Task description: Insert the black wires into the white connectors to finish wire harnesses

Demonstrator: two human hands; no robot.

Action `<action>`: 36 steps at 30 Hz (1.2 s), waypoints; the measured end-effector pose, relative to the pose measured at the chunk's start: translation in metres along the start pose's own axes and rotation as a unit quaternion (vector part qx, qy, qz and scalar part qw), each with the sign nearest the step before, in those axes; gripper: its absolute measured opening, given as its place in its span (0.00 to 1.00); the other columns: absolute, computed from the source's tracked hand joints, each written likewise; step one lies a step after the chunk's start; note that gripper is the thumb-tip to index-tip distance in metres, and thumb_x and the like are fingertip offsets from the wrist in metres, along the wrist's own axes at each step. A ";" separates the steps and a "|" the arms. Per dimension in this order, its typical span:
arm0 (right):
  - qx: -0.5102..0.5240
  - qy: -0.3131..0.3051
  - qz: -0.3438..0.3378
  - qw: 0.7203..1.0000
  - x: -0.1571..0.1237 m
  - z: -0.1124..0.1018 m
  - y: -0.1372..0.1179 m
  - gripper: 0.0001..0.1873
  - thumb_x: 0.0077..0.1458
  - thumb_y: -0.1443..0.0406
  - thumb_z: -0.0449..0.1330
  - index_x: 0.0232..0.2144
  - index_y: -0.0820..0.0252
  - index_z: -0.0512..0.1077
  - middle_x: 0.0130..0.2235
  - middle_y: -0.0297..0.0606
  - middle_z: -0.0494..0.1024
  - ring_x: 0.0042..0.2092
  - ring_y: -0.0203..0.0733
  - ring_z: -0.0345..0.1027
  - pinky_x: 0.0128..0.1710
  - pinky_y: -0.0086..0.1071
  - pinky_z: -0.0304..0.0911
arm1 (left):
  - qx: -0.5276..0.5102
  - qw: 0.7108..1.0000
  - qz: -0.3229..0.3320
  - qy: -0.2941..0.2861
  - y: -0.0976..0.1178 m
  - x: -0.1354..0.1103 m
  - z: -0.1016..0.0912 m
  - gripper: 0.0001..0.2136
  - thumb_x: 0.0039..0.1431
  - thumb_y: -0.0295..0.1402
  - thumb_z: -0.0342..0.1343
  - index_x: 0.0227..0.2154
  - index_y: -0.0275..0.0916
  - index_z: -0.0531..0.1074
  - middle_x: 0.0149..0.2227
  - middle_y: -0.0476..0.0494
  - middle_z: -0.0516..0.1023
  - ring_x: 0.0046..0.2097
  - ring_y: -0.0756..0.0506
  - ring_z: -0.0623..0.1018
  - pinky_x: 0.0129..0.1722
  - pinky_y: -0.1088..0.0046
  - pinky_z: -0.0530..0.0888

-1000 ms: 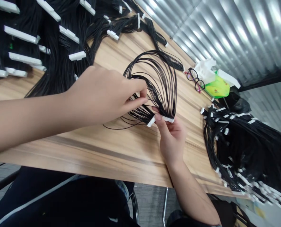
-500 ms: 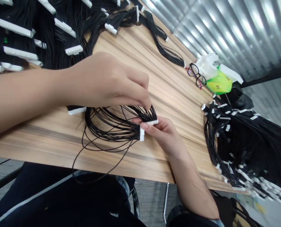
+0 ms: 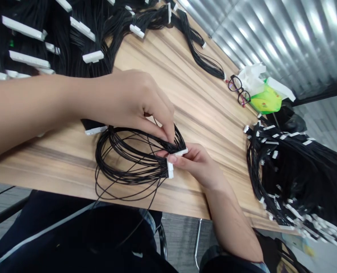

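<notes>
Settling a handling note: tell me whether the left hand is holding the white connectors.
No: the left hand pinches the black wires just behind them, while the right hand holds the white connectors.

The loose wire harness [image 3: 134, 163] lies on the worktop [image 3: 202, 98] near its front edge, with the left hand [image 3: 140, 102] and right hand [image 3: 197, 163] both up at its connector end. There's a big heap of harnesses [image 3: 57, 38] off to the far left, another heap [image 3: 287, 170] on the right, and a single bundle [image 3: 205, 60] up past the middle. Glasses [image 3: 239, 90] sit between that bundle and a plastic packet [image 3: 266, 99], right by the corrugated metal wall [image 3: 282, 38] behind the worktop. The person's lap [image 3: 72, 235] is just below the front edge.
</notes>
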State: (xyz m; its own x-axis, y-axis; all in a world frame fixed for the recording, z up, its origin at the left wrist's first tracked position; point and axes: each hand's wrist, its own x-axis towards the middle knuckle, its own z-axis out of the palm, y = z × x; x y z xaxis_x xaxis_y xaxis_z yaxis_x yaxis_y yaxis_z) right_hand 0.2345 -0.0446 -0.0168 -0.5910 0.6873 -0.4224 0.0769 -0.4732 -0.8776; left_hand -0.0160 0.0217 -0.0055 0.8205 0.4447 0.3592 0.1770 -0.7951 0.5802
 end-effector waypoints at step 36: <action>0.059 -0.028 0.036 0.997 -0.003 0.004 -0.004 0.08 0.57 0.60 0.73 0.38 0.55 0.86 0.43 0.33 0.90 0.42 0.35 0.84 0.52 0.34 0.80 | -0.114 0.992 -0.033 -0.040 -0.005 0.005 0.006 0.25 0.73 0.53 0.49 0.42 0.39 0.84 0.26 0.55 0.78 0.27 0.61 0.70 0.29 0.82 0.64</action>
State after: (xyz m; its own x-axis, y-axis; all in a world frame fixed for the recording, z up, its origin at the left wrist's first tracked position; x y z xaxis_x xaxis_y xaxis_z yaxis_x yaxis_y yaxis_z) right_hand 0.2329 -0.0464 -0.0110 -0.6314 0.6194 -0.4666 0.0269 -0.5839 -0.8114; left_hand -0.0095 0.0256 -0.0110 0.8530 0.4519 0.2610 0.1120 -0.6470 0.7542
